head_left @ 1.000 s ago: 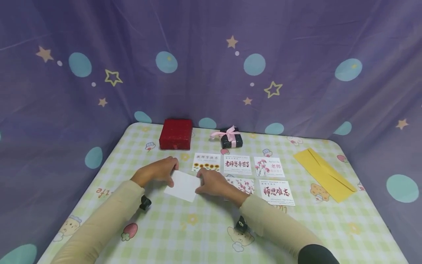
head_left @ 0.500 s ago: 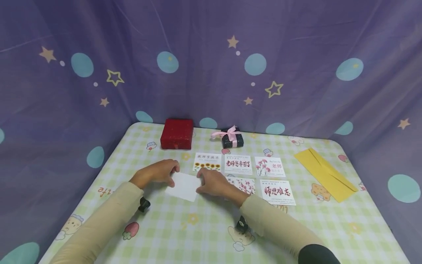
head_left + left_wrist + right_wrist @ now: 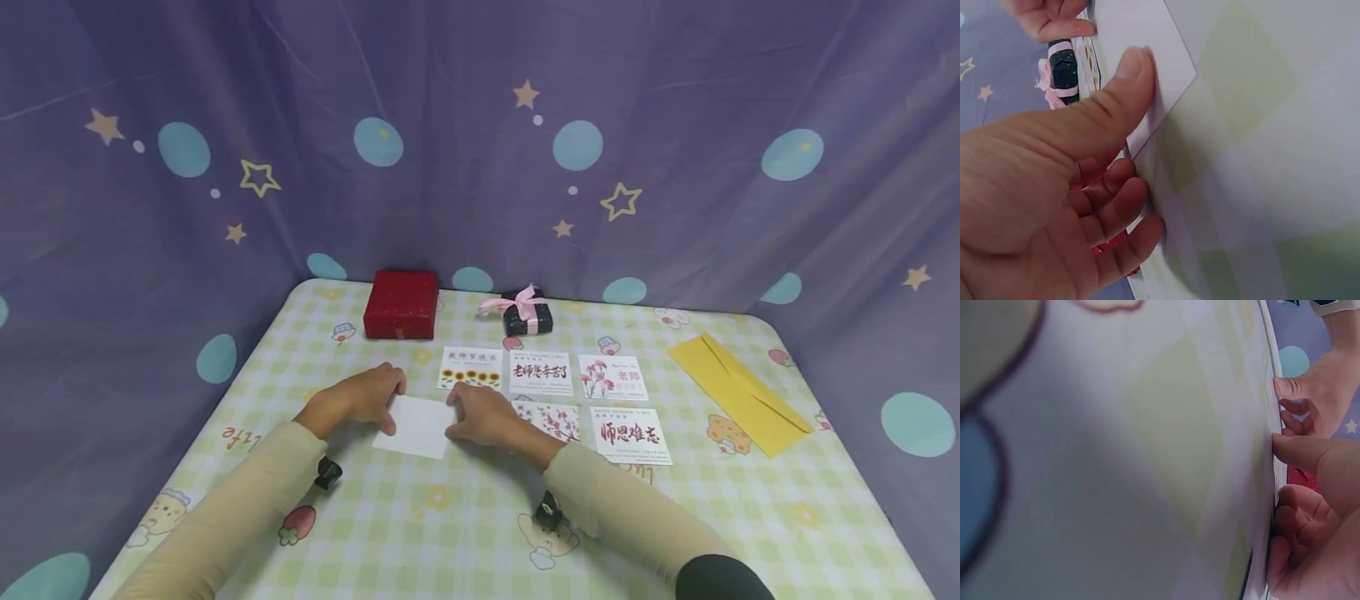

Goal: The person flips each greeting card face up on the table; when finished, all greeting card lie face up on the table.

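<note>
A blank white card (image 3: 417,427) lies between my two hands, at the left-middle of the table in the head view. My left hand (image 3: 369,397) holds it by its left side. The left wrist view shows that thumb (image 3: 1132,78) on the card's face, the other fingers curled beside its edge. At the right side of the card, my right hand (image 3: 483,414) pinches it near the edge. In the right wrist view the right hand (image 3: 1316,512) has its thumb at the card's rim and its fingers curled; the card is seen nearly edge-on there.
Several printed cards, such as the sunflower card (image 3: 470,369) and a red-lettered card (image 3: 632,435), lie in two rows to the right. Behind them stand a red box (image 3: 401,305) and a small black gift box (image 3: 527,312) with pink ribbon. A yellow envelope (image 3: 738,394) lies far right.
The white card has turned slightly and now lies a little straighter to the table. Both hands keep nearly the same places at its sides.
</note>
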Demonstrator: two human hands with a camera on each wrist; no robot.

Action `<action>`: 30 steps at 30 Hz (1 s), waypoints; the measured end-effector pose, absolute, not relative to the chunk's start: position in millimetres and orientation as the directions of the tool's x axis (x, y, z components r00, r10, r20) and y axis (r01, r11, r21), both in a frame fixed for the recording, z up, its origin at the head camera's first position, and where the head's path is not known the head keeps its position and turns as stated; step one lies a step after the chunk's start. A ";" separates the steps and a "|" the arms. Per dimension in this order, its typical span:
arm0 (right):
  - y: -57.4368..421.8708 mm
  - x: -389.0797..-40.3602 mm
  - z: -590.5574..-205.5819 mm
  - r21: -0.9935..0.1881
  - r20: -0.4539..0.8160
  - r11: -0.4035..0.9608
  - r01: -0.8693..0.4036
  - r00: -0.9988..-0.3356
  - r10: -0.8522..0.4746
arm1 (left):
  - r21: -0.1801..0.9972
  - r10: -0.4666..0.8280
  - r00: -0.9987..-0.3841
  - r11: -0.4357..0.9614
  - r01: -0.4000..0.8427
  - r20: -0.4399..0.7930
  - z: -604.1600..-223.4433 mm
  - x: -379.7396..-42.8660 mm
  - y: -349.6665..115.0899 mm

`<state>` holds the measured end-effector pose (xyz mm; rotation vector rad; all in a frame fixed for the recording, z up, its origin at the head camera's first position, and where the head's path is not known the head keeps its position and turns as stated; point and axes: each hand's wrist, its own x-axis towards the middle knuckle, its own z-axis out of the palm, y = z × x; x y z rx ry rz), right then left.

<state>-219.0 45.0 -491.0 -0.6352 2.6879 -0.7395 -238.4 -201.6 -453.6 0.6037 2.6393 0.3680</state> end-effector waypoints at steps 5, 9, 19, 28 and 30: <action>45.2 -218.2 -491.4 -0.539 -0.134 0.763 -0.358 -0.857 -0.497 | 0.310 0.464 -0.830 0.874 0.373 -0.310 -454.0 -238.7 -200.7; 43.9 -218.6 -493.4 -0.535 -0.118 0.755 -0.378 -0.852 -0.510 | 0.315 0.458 -0.824 0.878 0.361 -0.334 -450.4 -239.8 -201.5; 44.0 -217.9 -489.4 -0.532 -0.119 0.764 -0.366 -0.861 -0.495 | 0.390 0.461 -0.812 0.864 0.318 -0.359 -451.6 -244.7 -203.1; 48.6 -220.5 -487.3 -0.528 -0.114 0.769 -0.362 -0.866 -0.486 | 0.438 0.557 -0.813 0.782 0.444 -0.169 -445.5 -245.3 -205.2; 52.1 -223.3 -486.6 -0.548 -0.084 0.741 -0.387 -0.856 -0.510 | 0.442 0.566 -0.820 0.760 0.476 -0.090 -441.6 -244.9 -205.4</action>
